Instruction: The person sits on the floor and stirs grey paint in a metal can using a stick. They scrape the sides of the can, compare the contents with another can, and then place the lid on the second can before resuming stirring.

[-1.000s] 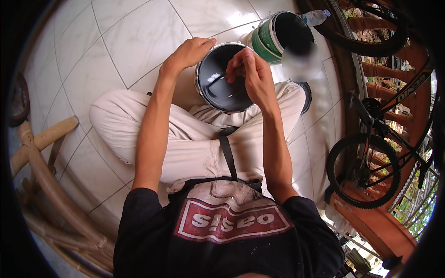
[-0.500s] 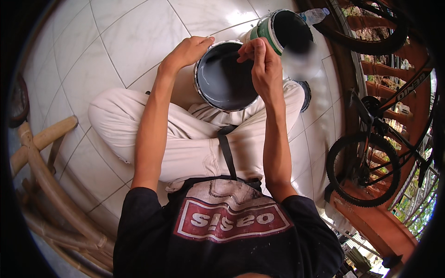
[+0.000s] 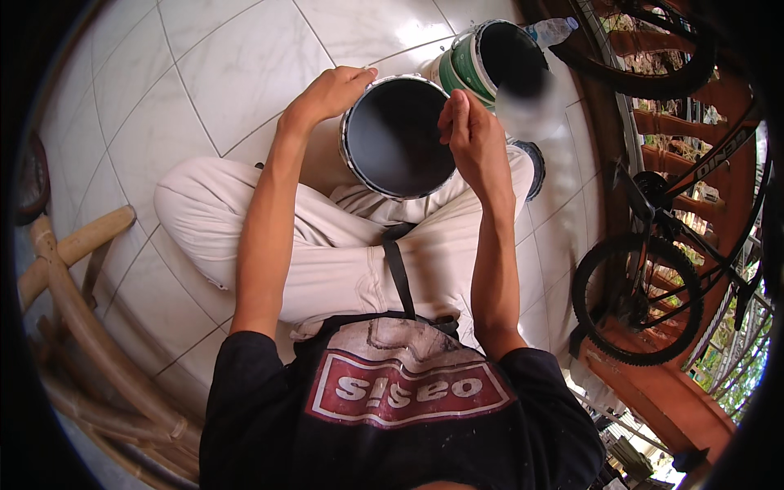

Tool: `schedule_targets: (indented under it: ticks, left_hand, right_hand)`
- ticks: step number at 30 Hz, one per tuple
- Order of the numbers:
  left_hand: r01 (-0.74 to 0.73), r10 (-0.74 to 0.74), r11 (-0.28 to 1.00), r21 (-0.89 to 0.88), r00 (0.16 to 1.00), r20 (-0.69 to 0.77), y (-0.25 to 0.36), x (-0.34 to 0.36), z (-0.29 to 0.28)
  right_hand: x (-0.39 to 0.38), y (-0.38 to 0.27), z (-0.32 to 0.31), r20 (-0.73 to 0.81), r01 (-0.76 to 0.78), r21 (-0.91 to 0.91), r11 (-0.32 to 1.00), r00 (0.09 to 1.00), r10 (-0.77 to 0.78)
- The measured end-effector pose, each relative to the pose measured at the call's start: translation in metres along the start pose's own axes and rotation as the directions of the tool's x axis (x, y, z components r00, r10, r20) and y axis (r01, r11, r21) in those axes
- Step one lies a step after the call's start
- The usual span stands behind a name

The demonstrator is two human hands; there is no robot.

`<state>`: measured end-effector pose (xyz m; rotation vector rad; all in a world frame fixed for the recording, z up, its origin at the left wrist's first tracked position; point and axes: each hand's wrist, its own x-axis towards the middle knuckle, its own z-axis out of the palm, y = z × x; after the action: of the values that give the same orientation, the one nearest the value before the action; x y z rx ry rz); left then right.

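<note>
An open paint bucket point(image 3: 347, 147) with dark grey paint inside stands in front of my crossed legs, its rim smeared with paint. My left hand point(image 3: 331, 96) is closed over the far left part of that rim. At the bucket's right side, my right hand point(image 3: 474, 135) is closed in a pinch, its fingertips over the rim; anything inside the pinch is hidden from view. Just beyond it, to the far right, sits a second bucket point(image 3: 462, 69), green and white, with a dark interior.
A dark round object point(image 3: 535, 170) lies partly hidden beside my right knee. A clear plastic bottle point(image 3: 552, 31) lies behind the second bucket. To the right, a black bicycle point(image 3: 637, 298) leans by a reddish railing. Bamboo furniture point(image 3: 102, 314) stands at the left on the tiled floor point(image 3: 220, 65).
My right hand has moved from over the bucket's opening rightward and slightly nearer, to its right rim. The light streak on the paint no longer shows. My left hand stays on the rim.
</note>
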<state>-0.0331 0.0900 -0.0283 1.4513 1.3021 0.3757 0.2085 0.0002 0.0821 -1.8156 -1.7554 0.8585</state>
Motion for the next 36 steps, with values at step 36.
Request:
schedule_targets:
  ticks: [36]
  left_hand:
    - [0.019,-0.020,1.000,0.010,1.000,0.020,0.012,-0.006,-0.003]
  right_hand:
    - [-0.010,0.028,0.033,-0.203,0.174,0.526,0.832,0.976,-0.076]
